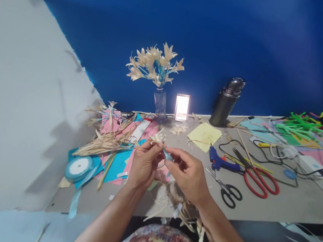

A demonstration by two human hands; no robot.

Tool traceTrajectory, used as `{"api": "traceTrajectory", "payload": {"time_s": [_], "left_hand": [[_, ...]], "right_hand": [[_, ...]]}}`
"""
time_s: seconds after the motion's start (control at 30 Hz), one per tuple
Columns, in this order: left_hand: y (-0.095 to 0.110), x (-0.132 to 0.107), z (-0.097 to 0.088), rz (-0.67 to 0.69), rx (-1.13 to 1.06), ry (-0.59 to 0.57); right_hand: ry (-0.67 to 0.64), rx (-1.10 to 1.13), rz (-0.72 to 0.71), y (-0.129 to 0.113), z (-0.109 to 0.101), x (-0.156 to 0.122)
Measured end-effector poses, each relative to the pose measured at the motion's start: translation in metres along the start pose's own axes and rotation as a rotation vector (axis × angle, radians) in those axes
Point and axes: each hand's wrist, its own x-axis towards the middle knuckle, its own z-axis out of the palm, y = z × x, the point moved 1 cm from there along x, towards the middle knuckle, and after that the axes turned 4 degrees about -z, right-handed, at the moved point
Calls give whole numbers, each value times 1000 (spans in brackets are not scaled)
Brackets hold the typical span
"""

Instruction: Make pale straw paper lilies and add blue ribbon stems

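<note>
My left hand point(145, 164) pinches the base of a pale dried-husk flower point(157, 138), its petals pointing away above the fingers. My right hand point(190, 175) is closed on a light blue ribbon point(168, 155) right beside the flower's base. Part of the ribbon hangs under the right fingers. Whether it is wound round the stem is hidden by the fingertips. On the left of the table lies a spool of the same blue ribbon point(79, 167), with a loose end over the edge. A bundle of dried husks point(101, 144) rests on coloured paper behind it.
A glass vase point(159, 103) of husk flowers point(155, 62) and a dark thermos point(227, 103) stand at the back. A blue glue gun point(223, 162), black-handled scissors point(231, 195) and red-handled scissors point(260, 182) lie right of my hands. Green pipe cleaners point(300, 126) and cables lie farther right.
</note>
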Motion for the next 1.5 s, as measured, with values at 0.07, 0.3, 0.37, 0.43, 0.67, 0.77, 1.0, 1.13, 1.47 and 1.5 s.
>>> {"api": "traceTrajectory", "payload": {"time_s": [0.07, 0.3, 0.37, 0.43, 0.67, 0.77, 1.0, 1.13, 1.47, 1.5], "left_hand": [[0, 0, 0, 1, -8, 5], [2, -1, 2, -8, -26, 32], [2, -1, 2, -1, -24, 25], [2, -1, 1, 2, -22, 19], [2, -2, -2, -41, -8, 4], [4, -5, -2, -77, -13, -11], [6, -6, -4, -107, -8, -66], [6, -6, -4, -113, 2, -81], [3, -6, -10, -92, 22, -101], [3, -6, -11, -92, 25, -105]], "right_hand": [[18, -24, 23, 0, 0, -2], [79, -204, -85, 8, 3, -13], [148, -285, -161, 13, 4, -17], [170, -362, -223, 17, 6, -20], [93, -332, -169, 21, 7, -22], [66, -219, -50, 18, 5, -19], [9, 47, 148, 14, 0, -15], [-28, 160, 228, 14, 0, -13], [-76, 484, 408, 15, 5, -11], [-77, 515, 429, 14, 6, -11]]}}
